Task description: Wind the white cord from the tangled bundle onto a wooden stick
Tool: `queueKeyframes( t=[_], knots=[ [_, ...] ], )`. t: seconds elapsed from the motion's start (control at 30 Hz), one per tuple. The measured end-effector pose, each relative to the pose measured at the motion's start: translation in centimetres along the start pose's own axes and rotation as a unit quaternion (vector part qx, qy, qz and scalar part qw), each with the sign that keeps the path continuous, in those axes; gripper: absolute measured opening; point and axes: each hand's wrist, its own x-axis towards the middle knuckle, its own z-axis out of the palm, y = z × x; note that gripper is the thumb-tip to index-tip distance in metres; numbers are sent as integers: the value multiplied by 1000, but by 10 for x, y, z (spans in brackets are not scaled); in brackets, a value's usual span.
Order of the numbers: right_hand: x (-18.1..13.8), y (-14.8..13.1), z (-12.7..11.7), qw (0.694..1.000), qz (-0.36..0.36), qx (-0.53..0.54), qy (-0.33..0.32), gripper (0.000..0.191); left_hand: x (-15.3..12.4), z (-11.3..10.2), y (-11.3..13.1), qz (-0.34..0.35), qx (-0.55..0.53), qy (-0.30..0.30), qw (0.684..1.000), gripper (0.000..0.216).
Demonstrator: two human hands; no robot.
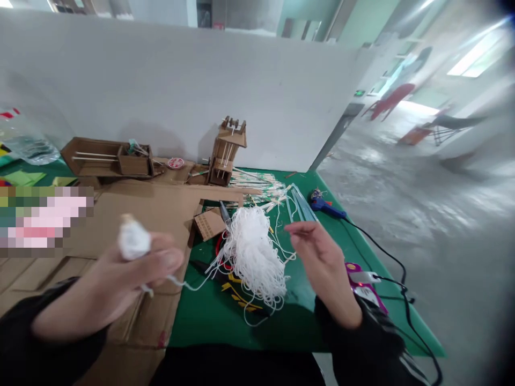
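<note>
My left hand (132,273) is closed around a small white bundle (134,241) with a tan tip, blurred by motion; it looks like wound white string. From below this hand a strand runs right to a large loose heap of white string (257,257) on the green table. My right hand (322,260) hovers just right of the heap, fingers loosely bent and no object visible in them. Under the heap's left edge lie a red-handled tool (219,246), partly hidden, and a black-and-yellow item (241,297). A small cardboard piece (210,224) sits beside them.
Flat cardboard (132,209) covers the table's left side. Behind stand a cardboard tower (227,153) and an open cardboard box (96,158), near a white partition (169,80). Thin sticks (257,182), a blue glue gun (328,208) and its cable (386,249) lie right.
</note>
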Motion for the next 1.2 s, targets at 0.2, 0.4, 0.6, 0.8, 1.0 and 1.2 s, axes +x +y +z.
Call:
queueKeyframes(
  t=[0.2,0.4,0.6,0.8,1.0,1.2],
  knots=[
    [-40,-63,37,981,-42,80,-170,24,41,65,40,-27,-303,-162,939,45],
    [-19,-64,50,977,-46,123,-166,29,39,80,36,-97,-364,-202,904,67],
    [1,-60,50,969,-45,161,-180,17,40,82,36,-91,-341,-246,903,66],
    [3,-58,48,889,60,395,-221,17,49,87,17,-90,-363,-240,896,41],
    [3,-51,43,842,161,477,-195,19,52,84,-5,-25,-203,-179,962,33],
    [-1,-42,33,793,181,528,-245,14,48,61,-13,8,1,-94,996,35]
  ],
)
